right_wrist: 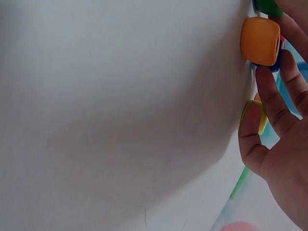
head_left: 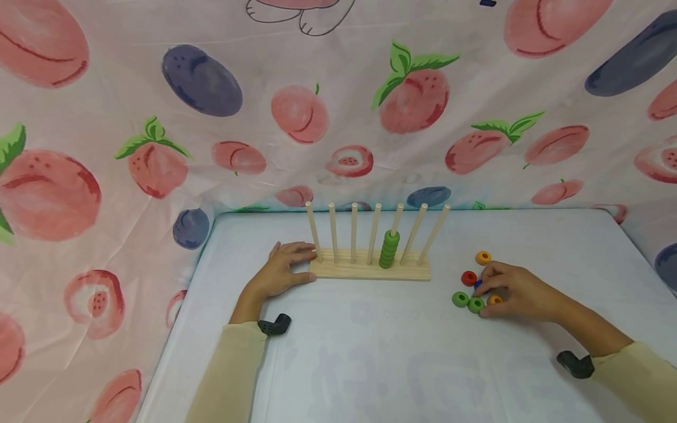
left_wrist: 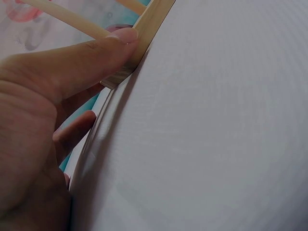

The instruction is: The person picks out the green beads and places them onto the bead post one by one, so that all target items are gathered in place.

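A wooden peg stand (head_left: 370, 272) with several upright pegs stands on the table, and a stack of green beads (head_left: 388, 249) sits on one peg right of its middle. My left hand (head_left: 280, 270) holds the stand's left end, thumb (left_wrist: 120, 41) on the base and fingers beyond its edge. My right hand (head_left: 520, 292) reaches into a group of loose beads. Its thumb and index fingertip are at a green bead (head_left: 476, 305), pinching it at the sides. The other fingers spread over an orange bead (right_wrist: 260, 41) and a partly hidden blue bead (head_left: 478, 285).
Around the right hand lie another green bead (head_left: 460, 299), a red bead (head_left: 468, 278) and a yellow-orange bead (head_left: 483, 257). The white table (head_left: 370, 352) ends at a fruit-printed cloth (head_left: 338, 106) behind the stand. Each wrist wears a black device (head_left: 275, 325).
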Demonstrator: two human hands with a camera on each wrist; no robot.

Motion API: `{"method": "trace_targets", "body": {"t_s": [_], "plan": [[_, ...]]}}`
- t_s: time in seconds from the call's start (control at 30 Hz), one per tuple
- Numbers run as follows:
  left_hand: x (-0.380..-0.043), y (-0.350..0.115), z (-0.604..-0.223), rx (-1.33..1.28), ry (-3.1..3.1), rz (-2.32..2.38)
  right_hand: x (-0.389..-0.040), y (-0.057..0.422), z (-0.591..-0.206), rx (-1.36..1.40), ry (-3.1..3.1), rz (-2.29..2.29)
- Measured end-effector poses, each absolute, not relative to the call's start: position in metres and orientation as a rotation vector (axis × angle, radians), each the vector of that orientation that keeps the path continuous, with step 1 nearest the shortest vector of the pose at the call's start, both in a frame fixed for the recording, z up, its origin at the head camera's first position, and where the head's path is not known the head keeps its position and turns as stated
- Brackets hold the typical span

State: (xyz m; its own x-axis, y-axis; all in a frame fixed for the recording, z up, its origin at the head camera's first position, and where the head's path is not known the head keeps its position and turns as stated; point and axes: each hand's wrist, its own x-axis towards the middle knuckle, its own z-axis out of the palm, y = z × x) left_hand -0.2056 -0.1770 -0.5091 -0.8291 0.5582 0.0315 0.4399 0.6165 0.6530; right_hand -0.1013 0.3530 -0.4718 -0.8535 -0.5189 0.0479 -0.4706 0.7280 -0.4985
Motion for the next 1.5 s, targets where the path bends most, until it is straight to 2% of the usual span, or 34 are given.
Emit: {"method": "trace_targets", "body": {"t_s": [0.7,1.5], "plan": [[-0.206,-0.177,-0.51,0.83,2.668,1.005,-0.108,0.355,-0.45,-0.538,2.763,-0.798],[-0.205,-0.177,-0.51,0.813,2.654,1.013,-0.123,0.343,-0.403,-0.525,2.86,-0.888]]}}
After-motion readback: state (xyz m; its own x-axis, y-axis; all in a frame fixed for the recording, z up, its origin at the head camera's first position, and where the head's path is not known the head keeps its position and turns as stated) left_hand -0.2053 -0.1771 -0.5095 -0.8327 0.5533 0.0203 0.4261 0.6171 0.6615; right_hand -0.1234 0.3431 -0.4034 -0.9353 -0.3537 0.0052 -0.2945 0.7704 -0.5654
